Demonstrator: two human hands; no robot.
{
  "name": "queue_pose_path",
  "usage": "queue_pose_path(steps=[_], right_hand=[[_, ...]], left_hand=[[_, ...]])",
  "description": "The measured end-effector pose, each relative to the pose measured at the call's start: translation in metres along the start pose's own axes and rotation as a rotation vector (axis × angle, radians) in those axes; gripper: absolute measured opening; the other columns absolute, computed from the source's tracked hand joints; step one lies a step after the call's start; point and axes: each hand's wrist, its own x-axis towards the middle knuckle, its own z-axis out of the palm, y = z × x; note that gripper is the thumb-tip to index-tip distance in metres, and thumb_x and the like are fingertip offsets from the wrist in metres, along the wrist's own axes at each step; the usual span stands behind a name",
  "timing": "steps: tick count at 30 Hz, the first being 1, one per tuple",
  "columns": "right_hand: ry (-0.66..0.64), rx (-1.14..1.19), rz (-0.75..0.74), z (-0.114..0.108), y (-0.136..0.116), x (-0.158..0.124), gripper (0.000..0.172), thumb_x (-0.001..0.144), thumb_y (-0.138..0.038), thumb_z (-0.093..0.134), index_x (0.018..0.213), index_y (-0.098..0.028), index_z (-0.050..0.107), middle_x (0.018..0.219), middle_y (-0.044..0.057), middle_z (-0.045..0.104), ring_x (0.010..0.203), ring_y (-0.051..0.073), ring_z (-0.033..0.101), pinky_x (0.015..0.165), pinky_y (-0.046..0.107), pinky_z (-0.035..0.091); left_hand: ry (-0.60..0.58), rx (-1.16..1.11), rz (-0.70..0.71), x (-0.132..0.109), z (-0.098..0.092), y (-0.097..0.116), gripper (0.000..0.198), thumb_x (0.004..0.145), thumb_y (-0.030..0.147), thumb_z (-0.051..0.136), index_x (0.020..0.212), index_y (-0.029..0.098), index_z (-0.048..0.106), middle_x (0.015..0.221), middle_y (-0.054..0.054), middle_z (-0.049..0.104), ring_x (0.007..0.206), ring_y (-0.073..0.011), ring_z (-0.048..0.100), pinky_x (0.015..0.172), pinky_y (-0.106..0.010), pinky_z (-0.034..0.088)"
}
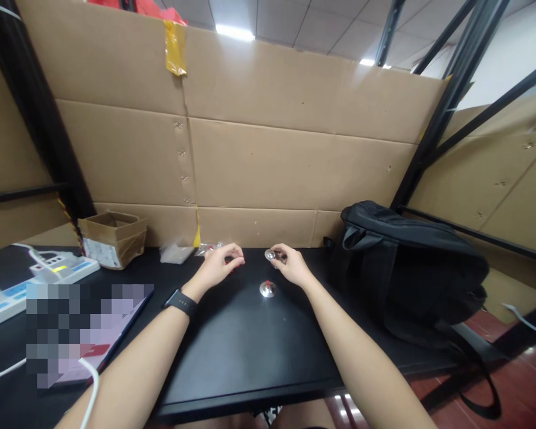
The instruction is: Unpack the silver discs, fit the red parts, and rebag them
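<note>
Far on the table [250, 351], my right hand [293, 268] is pinching a metal disc [269, 255], my left hand [217, 267] curling, any contents unclear; a red-topped dome [268, 291] is lying nearer. Next, this handling is probably needing precise pinching.

A workshop-like place: black metal frame [36, 113], cardboard wall [295, 161], power strip [83, 271].

I am facing a black table [250, 351]. A shiny metal disc [268, 290] is lying mid-surface; on my left, a white power strip [81, 271], cardboard box [129, 247] and plastic packet [177, 254] are resting; on my right, a black bag [420, 280] is resting.
</note>
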Motion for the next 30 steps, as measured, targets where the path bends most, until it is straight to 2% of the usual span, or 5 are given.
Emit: queue_pose_path(steps=[5,11,16,25,30], right_hand=[[0.002,0.132,-0.030,0.011,-0.018,-0.003,0.031,0.080,-0.030,0.069,0.110,-0.024,0.067,0.104,0.004,0.073,0.088,0.017,0.066,0.076,0.029,0.051],[0.010,0.394,0.001,0.023,-0.030,-0.005,0.033,0.079,-0.035,0.071,0.109,-0.022,0.066,0.117,0.008,0.069,0.090,0.018,0.063,0.067,0.026,0.050],[-0.012,0.535,0.007,0.026,-0.037,-0.008,0.034,0.079,-0.036,0.073,0.109,-0.023,0.065,0.126,0.009,0.066,0.094,0.018,0.062,0.070,0.027,0.051],[-0.041,0.576,-0.025,0.033,-0.043,-0.012,0.033,0.079,-0.031,0.073,0.111,-0.026,0.065,0.130,0.006,0.064,0.094,0.017,0.061,0.070,0.026,0.052],[-0.051,0.610,-0.004,0.032,-0.045,-0.012,0.039,0.076,-0.032,0.076,0.113,-0.026,0.063,0.127,0.006,0.066,0.096,0.018,0.062,0.070,0.027,0.052]], left_hand=[[0.043,-0.169,-0.079,0.003,0.012,-0.005,0.023,0.077,0.042,0.072,0.080,0.019,0.072,0.087,-0.006,0.076,0.084,-0.0215,0.070,0.085,-0.035,0.052],[0.054,-0.382,-0.184,0.003,0.022,-0.002,0.030,0.074,0.044,0.076,0.089,0.017,0.076,0.095,-0.010,0.077,0.089,-0.0248,0.071,0.091,-0.040,0.053],[0.076,-0.539,-0.243,0.001,0.031,0.010,0.040,0.071,0.045,0.079,0.097,0.015,0.074,0.097,-0.011,0.077,0.094,-0.0258,0.072,0.093,-0.041,0.053],[0.112,-0.454,-0.127,-0.001,0.039,0.017,0.027,0.082,0.042,0.070,0.091,0.018,0.077,0.109,-0.008,0.073,0.110,-0.0248,0.063,0.102,-0.038,0.045],[0.121,-0.535,-0.147,-0.003,0.042,0.017,0.026,0.082,0.042,0.070,0.092,0.019,0.077,0.107,-0.008,0.072,0.109,-0.0244,0.062,0.101,-0.038,0.044]])
